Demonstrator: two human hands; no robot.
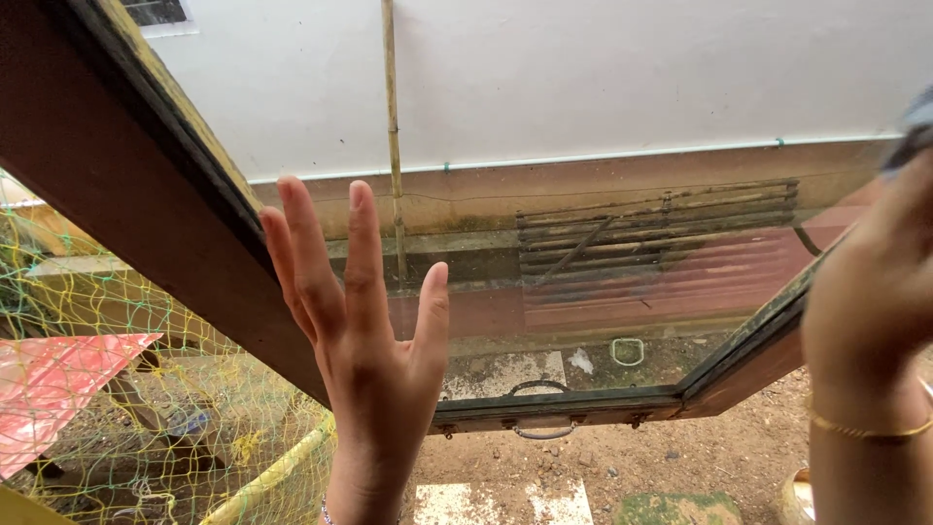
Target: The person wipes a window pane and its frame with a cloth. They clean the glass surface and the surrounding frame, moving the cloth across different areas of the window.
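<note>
An opened window sash with a brown wooden frame (126, 194) and a clear glass pane (603, 224) fills the view. My left hand (364, 331) is flat against the glass near the frame's lower left, fingers spread and pointing up, holding nothing. My right hand (875, 292) is at the right edge by the frame's right side, wearing a gold bangle (868, 428). It seems closed on a bluish-grey thing (915, 122) pressed to the glass, blurred and mostly out of view. A metal handle (539, 433) hangs from the frame's bottom rail.
Through the glass are a white wall (583, 78), a thin vertical pole (393, 136) and a stack of wooden slats (661, 228). Below left lie yellow netting (146, 389) and a pink sheet (58, 379). Bare soil (671, 457) lies under the window.
</note>
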